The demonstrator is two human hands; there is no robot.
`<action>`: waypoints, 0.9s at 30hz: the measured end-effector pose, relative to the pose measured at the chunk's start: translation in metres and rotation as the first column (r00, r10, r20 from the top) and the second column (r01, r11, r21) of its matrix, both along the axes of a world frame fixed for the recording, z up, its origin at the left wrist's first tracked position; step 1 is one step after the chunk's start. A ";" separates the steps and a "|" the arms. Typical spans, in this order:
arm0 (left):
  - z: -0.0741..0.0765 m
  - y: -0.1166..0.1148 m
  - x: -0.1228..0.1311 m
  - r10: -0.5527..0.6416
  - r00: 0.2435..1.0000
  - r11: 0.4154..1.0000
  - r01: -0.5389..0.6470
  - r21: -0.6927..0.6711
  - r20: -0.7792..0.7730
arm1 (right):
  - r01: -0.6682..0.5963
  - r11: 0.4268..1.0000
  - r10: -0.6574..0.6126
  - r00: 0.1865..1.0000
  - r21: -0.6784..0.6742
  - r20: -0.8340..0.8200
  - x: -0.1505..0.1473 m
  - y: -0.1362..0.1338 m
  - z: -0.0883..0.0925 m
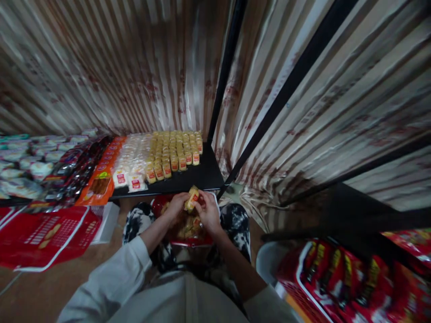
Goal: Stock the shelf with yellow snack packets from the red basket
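Between my two hands is a small yellow packaged snack with a red label. My left hand pinches its left side, and my right hand grips it from the right. Just below them, a red basket sits between my knees with more of the yellow packets inside. Ahead on a black shelf, rows of matching yellow packets stand with their red labels facing me. White packets with red labels lie beside those rows.
Orange bags, dark shiny packs and white-and-green packs fill the shelf's left part. A red basket is at lower left. Red bags fill another basket at right. Black posts slant before a pleated curtain.
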State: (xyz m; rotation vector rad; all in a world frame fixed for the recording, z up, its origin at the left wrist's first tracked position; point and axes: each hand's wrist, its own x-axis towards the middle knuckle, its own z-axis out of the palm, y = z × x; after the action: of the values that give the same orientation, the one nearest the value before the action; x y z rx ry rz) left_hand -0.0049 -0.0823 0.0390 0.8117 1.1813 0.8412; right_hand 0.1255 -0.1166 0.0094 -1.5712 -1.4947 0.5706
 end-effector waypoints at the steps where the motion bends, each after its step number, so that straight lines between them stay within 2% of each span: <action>1: -0.001 0.002 -0.001 -0.031 0.999 1.000 0.031 0.004 -0.039 | -0.019 0.999 0.016 0.996 0.031 0.091 0.003 -0.001 0.005; 4: -0.005 0.010 -0.004 -0.171 0.969 0.984 0.177 0.018 -0.179 | -0.167 0.985 0.144 0.938 0.048 0.317 0.010 -0.003 0.021; 7: -0.008 0.020 -0.006 -0.312 0.922 0.940 0.334 0.064 -0.229 | -0.289 0.957 0.271 0.863 -0.022 0.426 0.014 -0.004 0.032; 10: -0.006 0.030 -0.008 -0.404 0.872 0.893 0.442 0.089 -0.275 | -0.290 0.954 0.294 0.841 -0.081 0.453 0.014 -0.003 0.033; 13: 0.002 0.037 -0.008 -0.434 0.844 0.871 0.482 0.091 -0.317 | -0.245 0.967 0.253 0.874 -0.074 0.416 0.016 0.003 0.027; 16: 0.011 0.046 -0.006 -0.402 0.879 0.893 0.438 0.100 -0.258 | -0.175 0.983 0.182 0.935 -0.050 0.304 0.019 0.014 0.019; 20: 0.021 0.062 0.004 -0.219 0.972 0.960 0.230 0.161 -0.085 | -0.059 0.997 0.062 0.997 -0.056 0.047 0.024 0.039 0.012; 23: 0.027 0.078 0.014 -0.099 0.995 0.975 0.091 0.203 0.027 | 0.061 0.998 -0.064 0.993 -0.033 -0.103 0.029 0.066 0.008; 27: 0.035 0.097 0.035 -0.004 0.987 0.963 -0.040 0.265 0.162 | 0.207 0.978 -0.205 0.967 -0.001 -0.154 0.038 0.108 0.009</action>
State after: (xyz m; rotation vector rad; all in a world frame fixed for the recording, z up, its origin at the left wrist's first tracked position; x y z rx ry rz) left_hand 0.0296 0.0149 0.0740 0.9342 0.9448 1.0768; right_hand 0.1639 -0.0090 0.0180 -1.6097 -1.2015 0.5459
